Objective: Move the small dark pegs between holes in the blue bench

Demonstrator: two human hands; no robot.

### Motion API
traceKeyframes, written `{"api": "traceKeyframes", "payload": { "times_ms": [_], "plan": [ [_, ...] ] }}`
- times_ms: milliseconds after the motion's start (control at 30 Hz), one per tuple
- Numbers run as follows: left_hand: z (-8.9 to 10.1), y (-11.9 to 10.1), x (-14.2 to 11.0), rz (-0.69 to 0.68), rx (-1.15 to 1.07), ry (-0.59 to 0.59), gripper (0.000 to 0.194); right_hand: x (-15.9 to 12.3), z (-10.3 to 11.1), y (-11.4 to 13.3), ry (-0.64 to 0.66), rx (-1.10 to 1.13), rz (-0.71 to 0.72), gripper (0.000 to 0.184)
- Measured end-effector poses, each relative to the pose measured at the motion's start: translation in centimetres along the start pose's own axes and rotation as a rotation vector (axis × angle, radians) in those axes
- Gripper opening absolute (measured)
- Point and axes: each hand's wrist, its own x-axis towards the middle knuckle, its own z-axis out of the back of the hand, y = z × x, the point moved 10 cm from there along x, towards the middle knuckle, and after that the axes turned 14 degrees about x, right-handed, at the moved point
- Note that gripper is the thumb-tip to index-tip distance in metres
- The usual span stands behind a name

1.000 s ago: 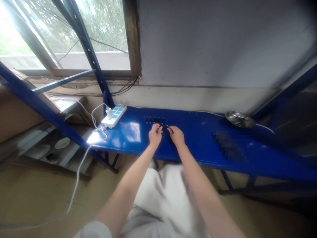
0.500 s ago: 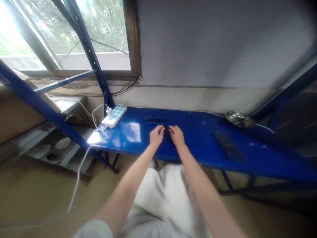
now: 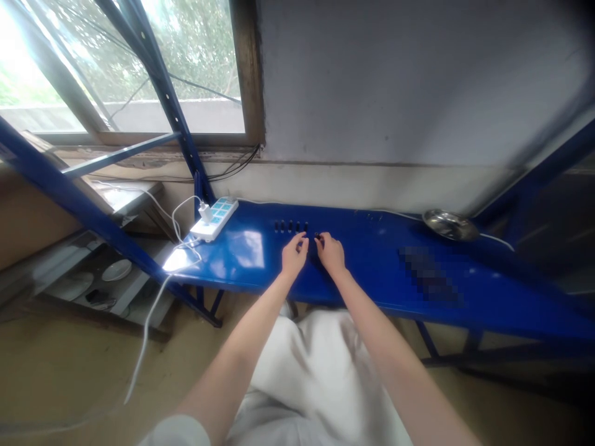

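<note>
Black piece (image 3: 317,236) — where is it noted, and how is it held?

Noted above the blue table (image 3: 372,272), near its middle, at the fingertips of the right hand (image 3: 331,253). It appears to be pinched there between thumb and fingers. Whether it is touching the tabletop cannot be told.

And the left hand (image 3: 294,255)?

Held just beside, with the fingers bent and the thumb brought near them. Whether anything is gripped there cannot be told; the gap is too small to be read. Just beyond its fingertips, a row of five small black pieces (image 3: 290,226) is seen, set side by side and apart from one another.

Expected handling?

Judged light and stiff, probably smooth, so a slip from dry fingertips is possible. Fragility is not established; a gentle pinch on the two long sides, near the middle, would be advised, with the ends left unpressed.

Any brands, labels or writing?

None could be read on the pieces. On the white power strip (image 3: 214,219), blue socket areas are seen, but no lettering is made out. No marking is legible on the metal dish (image 3: 450,224) either. The dark object (image 3: 430,275) is pixelated — nothing can be read from it.
</note>
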Motion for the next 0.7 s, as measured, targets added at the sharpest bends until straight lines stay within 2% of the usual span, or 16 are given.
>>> {"api": "traceKeyframes", "payload": {
  "times_ms": [100,167,400,700],
  "plan": [
    [0.7,0.8,0.0,0.097,-0.055,-0.036,0.03,1.2,0.1,-2.3,-0.087,0.118,-0.148,0.026],
    [0.8,1.1,0.1,0.141,-0.08,-0.034,0.028,2.1,-0.3,-3.3,-0.099,0.146,-0.199,0.023],
    [1.2,1.7,0.0,0.23,-0.148,-0.045,0.022,4.2,-2.7,-5.2,0.0,0.116,-0.31,0.014],
    [0.9,2.9,0.2,0.278,-0.178,-0.055,0.022,4.9,-3.6,-6.1,0.077,0.054,-0.349,0.017]
  ]
}}
